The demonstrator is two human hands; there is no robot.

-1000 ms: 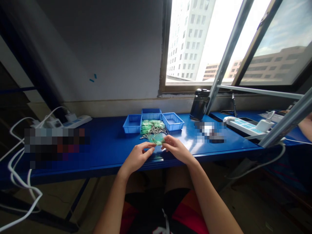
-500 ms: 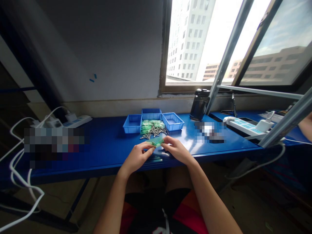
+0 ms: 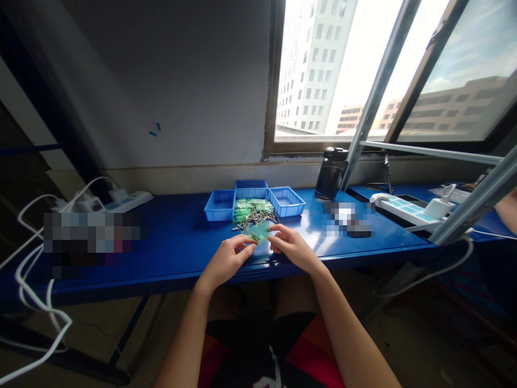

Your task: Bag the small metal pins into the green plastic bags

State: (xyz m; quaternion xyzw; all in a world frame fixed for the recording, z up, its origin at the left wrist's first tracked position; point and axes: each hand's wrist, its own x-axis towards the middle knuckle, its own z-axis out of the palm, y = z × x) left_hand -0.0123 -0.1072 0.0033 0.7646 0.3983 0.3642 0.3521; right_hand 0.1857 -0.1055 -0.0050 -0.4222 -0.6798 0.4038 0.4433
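My left hand (image 3: pixel 231 260) pinches the left side of a small translucent green plastic bag (image 3: pixel 263 230) just above the table's front part. Something small and darker shows in the bag near my left fingertips, too small to name. At the bag's right edge is my right hand (image 3: pixel 291 247), its index finger and thumb apart; whether the index fingertip touches the bag I cannot tell. Just beyond lies a loose pile of metal screws (image 3: pixel 258 214), with several green bags (image 3: pixel 253 205) behind and beside it.
Three blue plastic bins, a left bin (image 3: pixel 220 206), a back bin (image 3: pixel 251 185) and a right bin (image 3: pixel 287 202), surround the pile on the blue table (image 3: pixel 173 237). A black bottle (image 3: pixel 331 173) stands at the back right. Power strips (image 3: pixel 407 209) and white cables (image 3: pixel 28 285) lie towards the sides.
My right finger and thumb have parted at the bag's right edge, and the bag looks more spread out. My left hand keeps its hold in nearly the same place.
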